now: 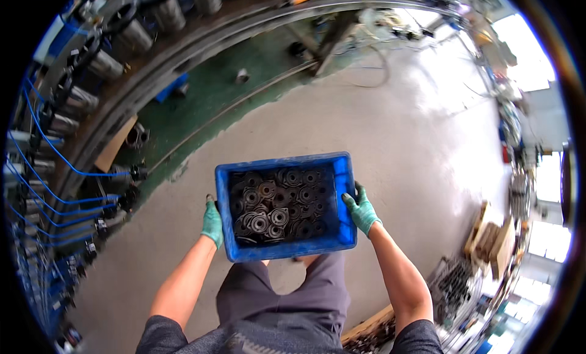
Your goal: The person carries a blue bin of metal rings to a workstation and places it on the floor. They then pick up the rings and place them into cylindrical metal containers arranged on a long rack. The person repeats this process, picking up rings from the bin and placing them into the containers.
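A blue plastic crate is held up in front of my thighs, above the floor. Inside it lie several dark, round metal parts with holes through their centres, heaped toward the left and middle. My left hand, in a green glove, grips the crate's left wall. On the opposite wall, my right hand in a matching glove has its thumb at the rim. Most fingers of both hands are hidden beside or under the crate.
Along the left runs a long metal workbench carrying metal cylinders and blue air hoses. A cardboard piece leans beneath it. Wooden pallets and metal stock stand on the right. Grey floor stretches ahead.
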`<action>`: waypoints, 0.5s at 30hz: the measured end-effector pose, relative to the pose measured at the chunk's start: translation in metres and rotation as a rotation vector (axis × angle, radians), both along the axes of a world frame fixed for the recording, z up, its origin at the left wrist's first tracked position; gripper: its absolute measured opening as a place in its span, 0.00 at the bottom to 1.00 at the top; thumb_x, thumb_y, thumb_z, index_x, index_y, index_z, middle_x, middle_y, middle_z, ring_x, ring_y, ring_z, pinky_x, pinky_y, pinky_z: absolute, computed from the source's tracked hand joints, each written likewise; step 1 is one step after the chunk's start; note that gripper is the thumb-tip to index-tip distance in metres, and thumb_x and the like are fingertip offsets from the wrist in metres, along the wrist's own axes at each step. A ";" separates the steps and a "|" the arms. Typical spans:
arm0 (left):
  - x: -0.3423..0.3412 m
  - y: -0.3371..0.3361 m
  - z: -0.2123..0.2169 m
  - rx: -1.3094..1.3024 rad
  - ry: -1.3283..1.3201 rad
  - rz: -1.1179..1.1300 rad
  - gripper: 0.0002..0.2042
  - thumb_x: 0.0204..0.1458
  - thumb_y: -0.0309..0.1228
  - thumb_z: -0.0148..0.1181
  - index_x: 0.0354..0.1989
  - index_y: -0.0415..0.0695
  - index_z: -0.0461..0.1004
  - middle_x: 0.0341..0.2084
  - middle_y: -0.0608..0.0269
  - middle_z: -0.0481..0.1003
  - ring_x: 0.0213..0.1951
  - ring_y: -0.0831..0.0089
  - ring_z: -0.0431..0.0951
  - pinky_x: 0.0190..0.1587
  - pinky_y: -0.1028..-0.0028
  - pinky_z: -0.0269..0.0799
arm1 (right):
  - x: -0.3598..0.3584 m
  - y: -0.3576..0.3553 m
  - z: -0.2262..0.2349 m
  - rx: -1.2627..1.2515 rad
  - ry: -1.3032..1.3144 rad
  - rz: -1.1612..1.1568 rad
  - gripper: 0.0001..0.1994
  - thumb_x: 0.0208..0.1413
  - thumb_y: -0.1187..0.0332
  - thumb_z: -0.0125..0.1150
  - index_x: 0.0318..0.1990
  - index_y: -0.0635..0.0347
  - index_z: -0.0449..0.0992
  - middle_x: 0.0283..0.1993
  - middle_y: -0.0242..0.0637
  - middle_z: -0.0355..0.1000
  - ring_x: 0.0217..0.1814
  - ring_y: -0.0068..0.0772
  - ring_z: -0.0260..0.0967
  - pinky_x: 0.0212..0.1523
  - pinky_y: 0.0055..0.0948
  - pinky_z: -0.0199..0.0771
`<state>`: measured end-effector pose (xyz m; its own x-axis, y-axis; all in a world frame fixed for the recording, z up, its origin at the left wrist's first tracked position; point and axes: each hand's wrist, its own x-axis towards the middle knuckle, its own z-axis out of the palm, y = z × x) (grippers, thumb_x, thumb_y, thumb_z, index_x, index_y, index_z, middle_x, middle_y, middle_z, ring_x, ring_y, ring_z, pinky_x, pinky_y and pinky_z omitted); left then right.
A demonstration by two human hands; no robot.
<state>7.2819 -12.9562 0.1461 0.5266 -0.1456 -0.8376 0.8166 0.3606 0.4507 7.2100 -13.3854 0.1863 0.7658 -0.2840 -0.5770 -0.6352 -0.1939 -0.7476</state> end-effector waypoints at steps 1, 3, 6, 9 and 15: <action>0.010 -0.014 -0.024 0.019 0.059 0.071 0.39 0.65 0.65 0.30 0.63 0.42 0.70 0.57 0.55 0.76 0.56 0.62 0.75 0.65 0.61 0.66 | 0.011 -0.007 -0.047 -0.001 -0.010 0.007 0.36 0.64 0.56 0.62 0.73 0.57 0.52 0.60 0.50 0.73 0.60 0.38 0.71 0.61 0.34 0.69; 0.019 -0.008 -0.123 0.031 0.142 0.079 0.40 0.65 0.66 0.28 0.61 0.42 0.71 0.57 0.56 0.76 0.55 0.62 0.76 0.63 0.62 0.67 | 0.044 -0.013 -0.134 0.075 0.061 -0.032 0.34 0.65 0.58 0.61 0.73 0.55 0.53 0.62 0.48 0.71 0.62 0.37 0.70 0.62 0.34 0.67; 0.054 -0.029 -0.186 0.317 0.317 0.103 0.42 0.64 0.67 0.26 0.64 0.41 0.69 0.61 0.54 0.72 0.61 0.61 0.71 0.67 0.61 0.61 | 0.108 -0.003 -0.226 0.099 0.217 -0.020 0.34 0.64 0.56 0.62 0.72 0.54 0.55 0.62 0.48 0.71 0.62 0.37 0.69 0.62 0.34 0.67; 0.047 -0.011 -0.323 0.239 0.251 0.209 0.42 0.64 0.67 0.27 0.65 0.42 0.67 0.64 0.55 0.70 0.63 0.61 0.69 0.69 0.60 0.58 | 0.152 -0.004 -0.354 0.081 0.193 0.085 0.34 0.62 0.50 0.63 0.70 0.55 0.59 0.60 0.48 0.72 0.59 0.35 0.68 0.60 0.34 0.69; 0.023 0.001 -0.471 0.333 0.324 0.274 0.40 0.64 0.66 0.31 0.71 0.45 0.61 0.68 0.58 0.65 0.65 0.60 0.67 0.70 0.60 0.57 | 0.208 0.018 -0.526 -0.082 0.272 0.333 0.39 0.58 0.44 0.63 0.71 0.53 0.58 0.68 0.51 0.66 0.70 0.48 0.63 0.68 0.40 0.62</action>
